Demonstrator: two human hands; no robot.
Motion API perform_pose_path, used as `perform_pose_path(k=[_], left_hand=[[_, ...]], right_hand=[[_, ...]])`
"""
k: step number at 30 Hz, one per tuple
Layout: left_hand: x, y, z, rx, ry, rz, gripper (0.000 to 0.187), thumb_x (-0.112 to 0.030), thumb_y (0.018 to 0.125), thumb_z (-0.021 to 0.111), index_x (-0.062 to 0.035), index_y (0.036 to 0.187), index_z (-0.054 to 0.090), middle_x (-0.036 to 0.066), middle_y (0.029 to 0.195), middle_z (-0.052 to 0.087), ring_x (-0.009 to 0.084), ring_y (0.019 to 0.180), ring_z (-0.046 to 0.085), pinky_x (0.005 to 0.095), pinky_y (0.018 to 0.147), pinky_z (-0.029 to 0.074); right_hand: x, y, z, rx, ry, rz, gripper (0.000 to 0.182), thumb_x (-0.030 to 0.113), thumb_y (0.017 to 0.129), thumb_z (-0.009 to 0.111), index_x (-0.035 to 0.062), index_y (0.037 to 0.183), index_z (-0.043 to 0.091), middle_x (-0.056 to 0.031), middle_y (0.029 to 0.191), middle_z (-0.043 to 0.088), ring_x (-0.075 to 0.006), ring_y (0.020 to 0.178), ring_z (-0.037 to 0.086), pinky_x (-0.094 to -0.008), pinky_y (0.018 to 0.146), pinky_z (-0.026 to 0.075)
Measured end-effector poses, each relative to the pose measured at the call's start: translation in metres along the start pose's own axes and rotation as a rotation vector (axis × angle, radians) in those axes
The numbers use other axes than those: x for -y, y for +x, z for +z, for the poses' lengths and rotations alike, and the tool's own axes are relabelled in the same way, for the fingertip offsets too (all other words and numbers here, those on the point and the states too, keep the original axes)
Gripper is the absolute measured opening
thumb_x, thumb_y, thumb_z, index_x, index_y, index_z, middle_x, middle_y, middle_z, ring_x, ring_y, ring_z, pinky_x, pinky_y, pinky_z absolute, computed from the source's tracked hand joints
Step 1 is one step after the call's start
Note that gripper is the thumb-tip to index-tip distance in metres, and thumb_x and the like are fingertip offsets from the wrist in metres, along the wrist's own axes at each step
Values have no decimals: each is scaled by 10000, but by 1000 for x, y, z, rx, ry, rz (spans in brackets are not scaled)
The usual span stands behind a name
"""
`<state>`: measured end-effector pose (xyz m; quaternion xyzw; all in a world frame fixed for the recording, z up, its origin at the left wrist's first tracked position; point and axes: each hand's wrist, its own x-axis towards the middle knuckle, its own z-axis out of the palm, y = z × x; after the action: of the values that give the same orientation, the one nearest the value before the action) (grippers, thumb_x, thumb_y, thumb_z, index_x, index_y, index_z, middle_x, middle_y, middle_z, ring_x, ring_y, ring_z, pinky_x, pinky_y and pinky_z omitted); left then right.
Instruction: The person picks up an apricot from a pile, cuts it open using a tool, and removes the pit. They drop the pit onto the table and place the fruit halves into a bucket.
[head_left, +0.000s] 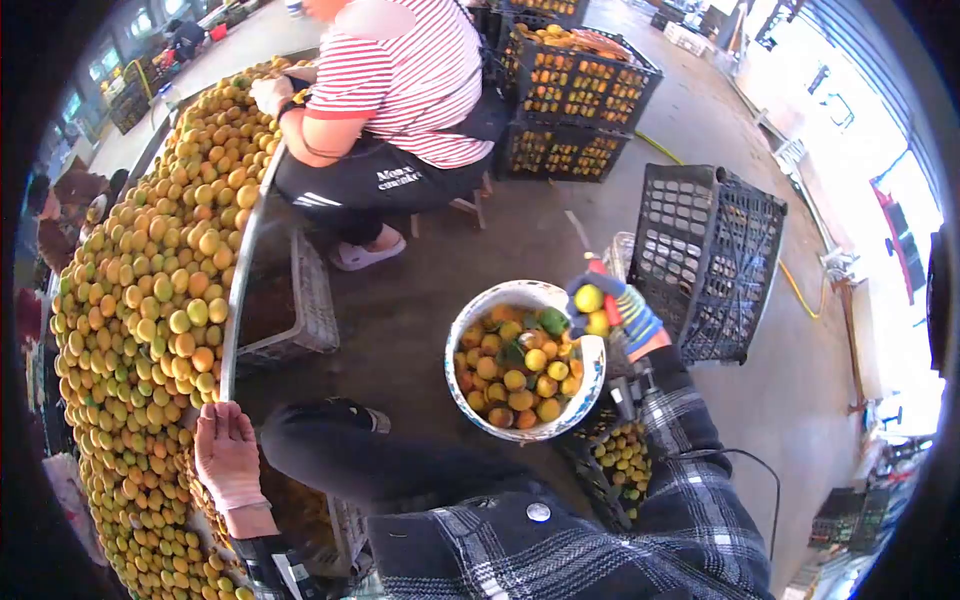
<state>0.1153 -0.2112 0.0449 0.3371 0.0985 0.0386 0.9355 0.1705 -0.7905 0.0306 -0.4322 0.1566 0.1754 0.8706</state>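
Observation:
Over the right rim of a white bucket (453,345), my right hand (622,308), in a striped glove, is closed around yellow-green fruits (590,298) and a knife with a red handle (598,268), its blade pointing up and away. Orange and yellow fruits with a few green leaves lie in the bucket. My left hand (227,455), in a pale pinkish glove, rests at the metal edge (232,330) of a long table heaped with fruits (150,290). Its fingers are stretched out, and nothing shows in it.
A co-worker in a striped shirt (430,80) sits ahead, hands at the fruit heap. Stacked black crates of fruit (580,90) stand behind. An upright black crate (705,260) is at the right. Another crate with small fruits (622,465) sits beside my right forearm.

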Motion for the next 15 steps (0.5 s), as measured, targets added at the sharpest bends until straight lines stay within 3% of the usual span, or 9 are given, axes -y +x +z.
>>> perform_pose_path(k=[1, 3, 5, 9, 11, 12, 15], left_hand=[[2, 2, 0, 4, 0, -19, 263, -238, 934, 568, -54, 1103, 649, 77, 1076, 670, 233, 1051, 608, 365, 916, 480], [7, 11, -1, 50, 7, -28, 268, -233, 928, 578, -50, 1111, 649, 80, 1077, 670, 235, 1058, 604, 374, 923, 480], [12, 18, 2, 29, -3, -52, 258, -224, 922, 587, -47, 1100, 648, 79, 1080, 668, 242, 1071, 597, 374, 927, 475], [19, 23, 22, -59, -13, -73, 231, -189, 903, 613, -31, 1066, 650, 86, 1069, 669, 254, 1083, 591, 383, 943, 469], [23, 26, 25, 21, -39, -94, 236, -182, 895, 621, -17, 1062, 646, 97, 1076, 665, 256, 1075, 595, 401, 956, 471], [25, 26, 27, 20, -40, -92, 236, -182, 895, 621, -17, 1062, 646, 97, 1076, 665, 256, 1075, 595, 401, 956, 471], [29, 20, 37, 17, -45, -96, 252, -178, 887, 627, -3, 1068, 637, 109, 1073, 664, 257, 1070, 596, 407, 969, 473]], right_hand=[[8, -15, -21, -114, -84, -54, 380, 368, 894, 616, 0, 992, 617, -131, 814, 630, -218, 664, 618, -349, 625, 529], [14, -46, -72, -62, -47, -43, 409, 375, 867, 642, -9, 1006, 617, -130, 845, 659, -230, 698, 647, -346, 626, 548], [11, -80, -112, -159, -135, 50, 397, 360, 873, 625, -17, 1000, 621, -133, 841, 657, -255, 679, 646, -361, 628, 549], [-15, -153, -159, -438, -453, 342, 388, 383, 862, 648, 6, 956, 659, -121, 837, 686, -232, 690, 670, -346, 624, 545], [-33, -167, -172, -428, -960, 580, 393, 408, 860, 644, 27, 945, 688, -83, 798, 703, -194, 699, 674, -346, 611, 531], [-41, -171, -181, -427, -962, 579, 393, 408, 860, 644, 27, 945, 688, -83, 798, 703, -194, 699, 674, -346, 611, 531], [-67, -174, -218, -80, -1764, 730, 272, 284, 906, 531, 90, 924, 721, -160, 824, 705, -257, 722, 687, -342, 632, 526]])
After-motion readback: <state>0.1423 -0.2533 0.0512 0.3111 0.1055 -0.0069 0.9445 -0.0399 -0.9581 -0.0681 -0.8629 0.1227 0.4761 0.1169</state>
